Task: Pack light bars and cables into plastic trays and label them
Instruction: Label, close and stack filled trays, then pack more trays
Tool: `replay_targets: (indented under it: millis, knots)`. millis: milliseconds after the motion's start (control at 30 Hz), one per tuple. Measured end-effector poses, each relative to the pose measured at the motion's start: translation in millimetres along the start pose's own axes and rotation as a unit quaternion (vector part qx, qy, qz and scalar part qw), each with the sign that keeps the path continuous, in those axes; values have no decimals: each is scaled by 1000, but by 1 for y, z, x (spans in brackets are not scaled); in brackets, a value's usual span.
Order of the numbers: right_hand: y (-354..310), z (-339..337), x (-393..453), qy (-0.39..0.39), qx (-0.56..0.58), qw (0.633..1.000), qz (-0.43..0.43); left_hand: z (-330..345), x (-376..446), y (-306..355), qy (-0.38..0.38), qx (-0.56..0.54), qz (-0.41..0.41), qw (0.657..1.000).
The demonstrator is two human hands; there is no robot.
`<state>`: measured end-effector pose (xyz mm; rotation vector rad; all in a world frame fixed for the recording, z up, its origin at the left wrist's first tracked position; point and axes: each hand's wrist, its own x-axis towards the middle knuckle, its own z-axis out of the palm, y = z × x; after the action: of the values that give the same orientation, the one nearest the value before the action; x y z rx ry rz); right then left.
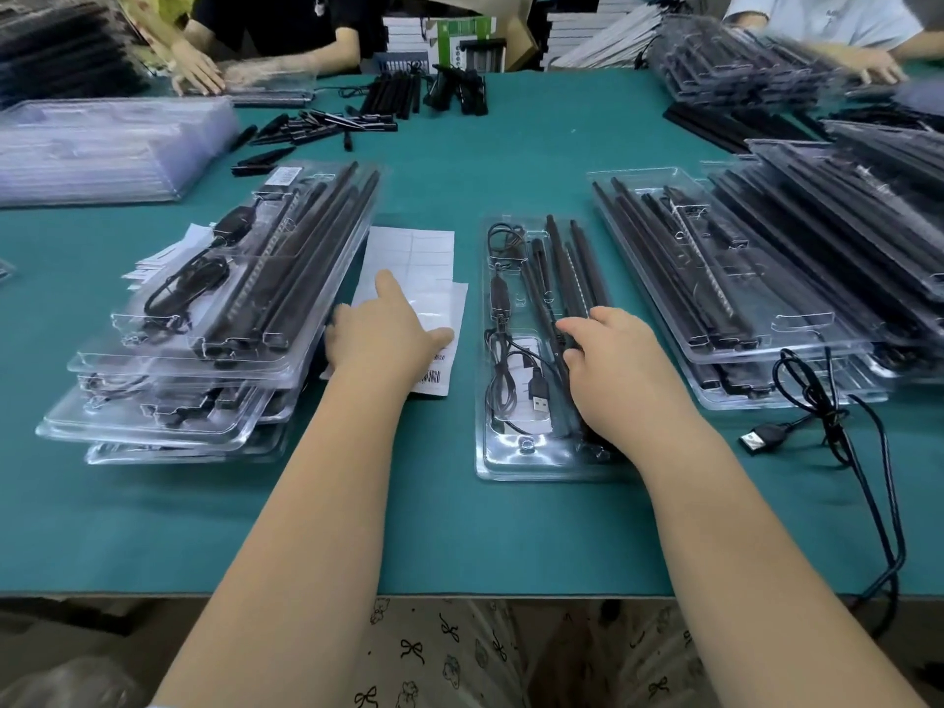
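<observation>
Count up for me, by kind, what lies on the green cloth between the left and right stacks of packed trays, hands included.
Label sheets: 2 visible, overlapping
Plastic tray holding light bars and a USB cable: 1
Hands: 2, the left hand and the right hand
Total: 5

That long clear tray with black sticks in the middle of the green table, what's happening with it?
A person is packing light bars into plastic trays. The right hand presses on the black light bars in the open tray, which also holds a coiled USB cable. The left hand rests on a label sheet beside it, index finger extended. Filled trays are stacked to the left, and more sit to the right.
</observation>
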<state>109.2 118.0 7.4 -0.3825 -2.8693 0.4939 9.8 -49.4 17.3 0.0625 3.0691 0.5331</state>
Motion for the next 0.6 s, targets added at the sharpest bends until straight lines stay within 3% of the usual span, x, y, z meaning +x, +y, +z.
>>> replay_targets:
  millis: [133,300,400,500,600]
  knots:
    - [-12,-16,9,-20,50,998,-40,-2,0,-1,36,-50,22,998]
    - [-39,-22,31,-51,182,980,-66,-10,0,-7,118,-238,78,961]
    - [-50,-17,41,-1,202,978,-58,-19,-4,-10,89,-378,72,919]
    - [-60,-13,47,29,241,967,-83,-26,-5,-15,73,-399,73,911]
    - [-67,-7,52,43,210,971,-104,-30,-12,-12,54,-422,109,898]
